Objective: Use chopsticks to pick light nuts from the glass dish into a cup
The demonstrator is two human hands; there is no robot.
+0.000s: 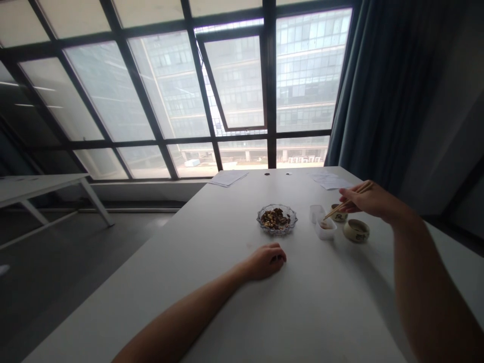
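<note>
My right hand [372, 200] grips a pair of wooden chopsticks [346, 202], their tips down in a small white square container [325, 228]. A second white container [316, 212] stands just behind it. Two small round ceramic cups [356, 230] [339, 213] stand under and beside my right hand. A cut-glass dish [277, 219] filled with mixed nuts lies to the left of the containers. My left hand [265, 261] rests on the white table [234, 302] in front of the dish, fingers curled under with nothing visible in them.
Sheets of paper [228, 177] [329, 180] lie at the table's far edge, near two small dark holes. A second white table [34, 184] stands at the left. A large window fills the back; a dark curtain [378, 91] hangs at the right.
</note>
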